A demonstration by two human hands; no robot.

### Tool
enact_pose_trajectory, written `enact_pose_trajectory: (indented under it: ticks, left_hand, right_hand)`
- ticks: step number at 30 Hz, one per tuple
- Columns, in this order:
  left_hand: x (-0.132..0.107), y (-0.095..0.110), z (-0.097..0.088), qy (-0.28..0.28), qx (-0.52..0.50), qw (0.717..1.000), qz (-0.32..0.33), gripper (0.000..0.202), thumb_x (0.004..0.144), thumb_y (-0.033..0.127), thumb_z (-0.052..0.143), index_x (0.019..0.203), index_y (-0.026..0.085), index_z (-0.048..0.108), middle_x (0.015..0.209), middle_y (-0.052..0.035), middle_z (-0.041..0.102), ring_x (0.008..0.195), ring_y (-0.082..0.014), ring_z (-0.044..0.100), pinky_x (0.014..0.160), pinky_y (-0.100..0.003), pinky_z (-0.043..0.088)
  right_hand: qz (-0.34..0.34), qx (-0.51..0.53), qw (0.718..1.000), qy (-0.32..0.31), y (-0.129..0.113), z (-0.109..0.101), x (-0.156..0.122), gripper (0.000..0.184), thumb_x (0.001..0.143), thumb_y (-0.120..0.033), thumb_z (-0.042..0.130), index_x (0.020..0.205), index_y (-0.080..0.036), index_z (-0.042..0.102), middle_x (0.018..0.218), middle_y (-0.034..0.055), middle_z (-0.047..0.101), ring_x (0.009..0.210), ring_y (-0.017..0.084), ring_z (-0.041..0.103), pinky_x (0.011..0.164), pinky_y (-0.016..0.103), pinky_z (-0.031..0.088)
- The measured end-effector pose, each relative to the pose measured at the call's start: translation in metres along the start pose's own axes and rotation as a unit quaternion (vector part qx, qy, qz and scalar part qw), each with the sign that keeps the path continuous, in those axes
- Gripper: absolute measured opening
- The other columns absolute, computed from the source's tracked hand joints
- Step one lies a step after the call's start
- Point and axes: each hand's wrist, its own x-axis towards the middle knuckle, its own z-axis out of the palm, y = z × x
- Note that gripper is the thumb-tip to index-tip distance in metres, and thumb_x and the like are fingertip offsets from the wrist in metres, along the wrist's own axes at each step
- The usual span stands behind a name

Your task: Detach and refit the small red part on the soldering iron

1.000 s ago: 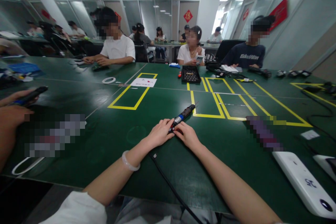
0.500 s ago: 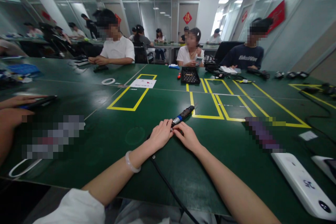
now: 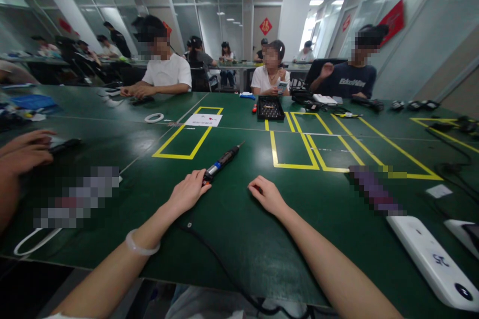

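My left hand (image 3: 188, 190) is closed around the rear end of a slim electric screwdriver (image 3: 220, 163), black with a blue and silver band. The screwdriver lies low over the green table, its thin bit pointing away and to the right. From behind my left hand a black cord (image 3: 209, 249) runs toward the table's near edge. My right hand (image 3: 266, 195) rests on the table to the right, apart from the screwdriver. Its fingers are curled in toward the thumb, and I see nothing between them.
Yellow tape outlines (image 3: 295, 166) mark the green table (image 3: 239, 229). A black parts tray (image 3: 271, 108) and a paper sheet (image 3: 204, 119) lie farther off. At right is a white power bank (image 3: 430, 261). Another person's hands (image 3: 30, 152) are at left; people sit opposite.
My left hand has moved left and slightly nearer, carrying the screwdriver away from my right hand. My right hand has stayed almost in place and no longer touches it.
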Motion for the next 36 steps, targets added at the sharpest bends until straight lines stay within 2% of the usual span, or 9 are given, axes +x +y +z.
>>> enact_pose_trajectory:
  ticks: [10, 13, 15, 21, 26, 29, 31, 34, 36]
  left_hand:
    - [0.0, -0.119, 0.006, -0.015, -0.002, 0.991, -0.132, 0.065, 0.09, 0.059, 0.028, 0.138, 0.016, 0.036, 0.13, -0.0191, 0.047, 0.114, -0.036, 0.051, 0.088, -0.047, 0.045]
    - [0.002, -0.141, 0.004, -0.006, -0.01, 0.988, -0.151, 0.066, 0.089, 0.059, 0.028, 0.138, 0.016, 0.037, 0.129, -0.0217, 0.047, 0.114, -0.0387, 0.051, 0.086, -0.049, 0.045]
    - [0.002, -0.146, 0.002, 0.008, -0.004, 0.987, -0.161, 0.066, 0.089, 0.058, 0.028, 0.137, 0.015, 0.039, 0.128, -0.0239, 0.048, 0.112, -0.0404, 0.052, 0.084, -0.05, 0.045]
    - [-0.008, -0.131, -0.003, 0.127, 0.102, 0.975, -0.155, 0.052, 0.09, 0.047, 0.03, 0.118, 0.009, 0.052, 0.117, -0.0249, 0.052, 0.107, -0.0405, 0.052, 0.083, -0.048, 0.044]
    - [-0.008, -0.128, -0.009, 0.115, 0.069, 0.975, -0.179, 0.043, 0.092, 0.045, 0.027, 0.102, 0.016, 0.056, 0.102, -0.0157, 0.06, 0.096, -0.0332, 0.057, 0.075, -0.04, 0.045]
    - [-0.004, -0.123, -0.018, 0.12, 0.048, 0.969, -0.212, 0.043, 0.091, 0.048, 0.029, 0.104, 0.017, 0.056, 0.1, -0.0136, 0.063, 0.092, -0.0316, 0.059, 0.073, -0.038, 0.045]
    - [0.001, -0.109, -0.024, 0.145, 0.019, 0.966, -0.213, 0.044, 0.09, 0.05, 0.032, 0.108, 0.017, 0.057, 0.099, -0.013, 0.064, 0.089, -0.0312, 0.061, 0.073, -0.038, 0.045]
    - [0.009, -0.065, -0.029, 0.135, -0.132, 0.976, -0.104, 0.042, 0.087, 0.049, 0.042, 0.107, 0.017, 0.059, 0.096, -0.0085, 0.067, 0.087, -0.025, 0.063, 0.077, -0.033, 0.046]
    - [0.015, -0.028, -0.029, 0.073, -0.249, 0.966, 0.005, 0.043, 0.088, 0.05, 0.042, 0.109, 0.017, 0.061, 0.092, -0.0055, 0.068, 0.087, -0.0207, 0.063, 0.081, -0.031, 0.046]
  right_hand:
    - [0.014, 0.036, 0.999, -0.001, 0.005, 0.004, 0.001, 0.012, 0.091, -0.019, 0.054, 0.083, -0.018, 0.063, 0.08, 0.0014, 0.061, 0.073, 0.014, 0.056, 0.069, 0.024, 0.042]
    - [0.017, 0.036, 0.999, -0.004, 0.005, 0.004, 0.001, 0.013, 0.09, -0.019, 0.054, 0.082, -0.018, 0.064, 0.079, 0.0012, 0.061, 0.072, 0.013, 0.056, 0.067, 0.024, 0.041]
    - [0.019, 0.035, 0.999, -0.006, 0.004, 0.003, 0.001, 0.013, 0.091, -0.019, 0.054, 0.082, -0.018, 0.064, 0.078, 0.0012, 0.061, 0.071, 0.013, 0.056, 0.067, 0.024, 0.041]
    - [0.019, 0.028, 0.999, -0.01, 0.002, 0.002, 0.001, 0.013, 0.09, -0.019, 0.054, 0.081, -0.018, 0.064, 0.079, 0.0013, 0.062, 0.072, 0.014, 0.057, 0.069, 0.025, 0.042]
    - [0.018, 0.022, 1.0, -0.013, 0.003, 0.003, 0.002, 0.013, 0.09, -0.02, 0.055, 0.082, -0.019, 0.064, 0.079, 0.0013, 0.062, 0.072, 0.014, 0.057, 0.069, 0.025, 0.042]
    - [0.021, 0.019, 0.999, -0.015, 0.003, 0.004, 0.002, 0.013, 0.09, -0.02, 0.055, 0.083, -0.019, 0.065, 0.08, 0.0012, 0.062, 0.072, 0.013, 0.057, 0.069, 0.024, 0.042]
    - [0.023, 0.021, 0.999, -0.015, 0.002, 0.004, 0.003, 0.013, 0.09, -0.021, 0.055, 0.083, -0.019, 0.065, 0.08, 0.0012, 0.062, 0.073, 0.014, 0.057, 0.069, 0.024, 0.042]
    - [0.023, 0.033, 0.999, -0.013, 0.002, 0.006, 0.004, 0.013, 0.09, -0.021, 0.054, 0.083, -0.019, 0.065, 0.079, 0.0014, 0.063, 0.073, 0.014, 0.057, 0.069, 0.025, 0.042]
    - [0.025, 0.052, 0.998, -0.01, 0.003, 0.006, 0.004, 0.015, 0.09, -0.022, 0.053, 0.08, -0.018, 0.064, 0.078, 0.0013, 0.062, 0.072, 0.014, 0.057, 0.068, 0.025, 0.042]
